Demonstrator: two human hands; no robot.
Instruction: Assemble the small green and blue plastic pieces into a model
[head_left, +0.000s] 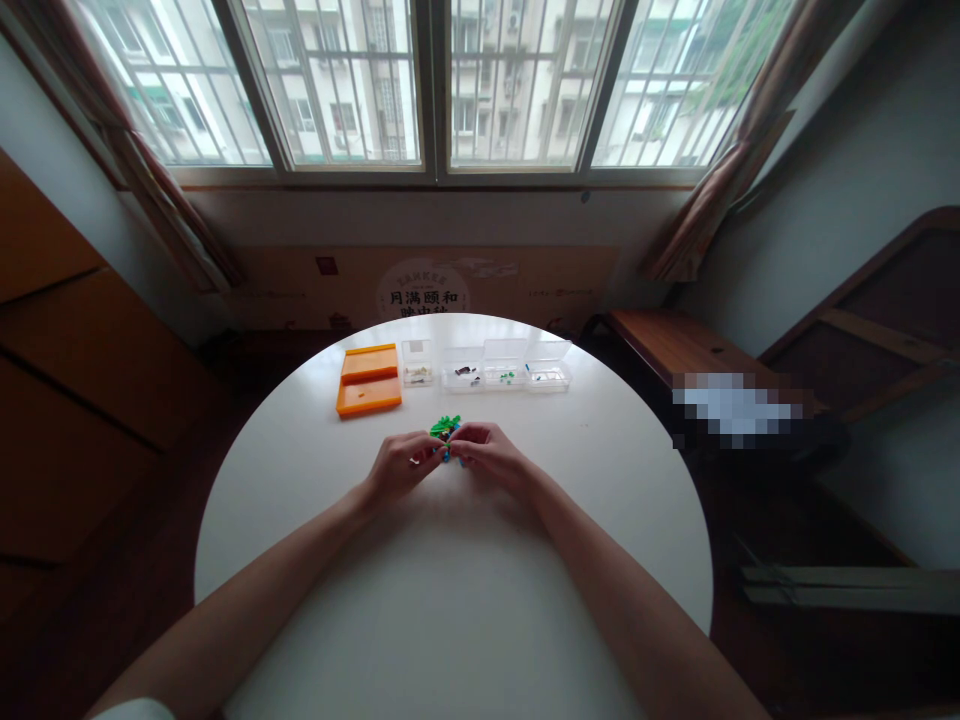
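A small model of toy building bricks (445, 427), mostly green with blue and dark bits, stands on the white round table (450, 620). From the left, my left hand (405, 460) pinches at its near side with thumb and forefinger. My right hand (489, 450) closes on it from the other side, so the fingertips of both hands almost meet. Much of the model is hidden behind my fingers. Whether a separate small piece lies between the fingertips is too small to tell.
Behind my hands stands an open orange case (370, 392). Clear plastic boxes (463, 382) with open lids and small loose pieces line up to its right. A wooden bench (697, 350) stands beyond the table's right edge, and a long cardboard box (315, 290) lies under the window.
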